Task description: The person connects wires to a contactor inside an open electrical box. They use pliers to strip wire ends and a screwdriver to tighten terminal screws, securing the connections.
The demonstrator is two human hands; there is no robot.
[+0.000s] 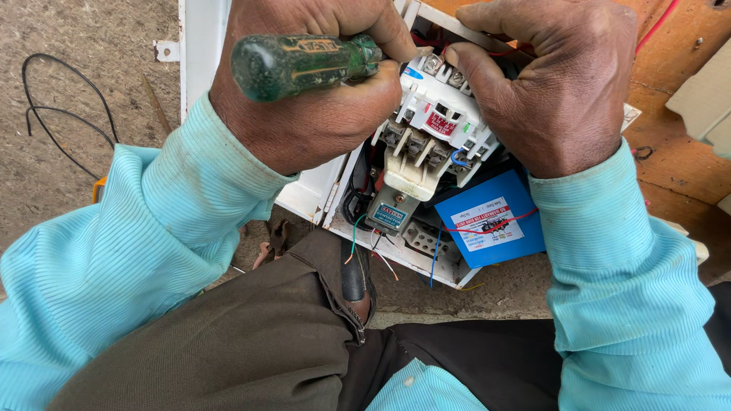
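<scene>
My left hand [304, 114] is closed around a screwdriver with a green translucent handle [301, 65], its shaft hidden behind my fingers and pointing at the top of a white electrical contactor [434, 125]. My right hand [556, 84] grips the contactor's upper right side, thumb pressed on its terminals. The contactor sits in an open white metal box [312, 194] with red, blue and green wires. A blue rectangular component with a white label [491, 221] lies just below my right wrist.
A black cable [46, 114] loops on the grey concrete floor at left. An orange-brown wooden surface [678, 144] lies at right. My knee in brown trousers [251, 335] and a dark shoe [356, 281] sit under the box.
</scene>
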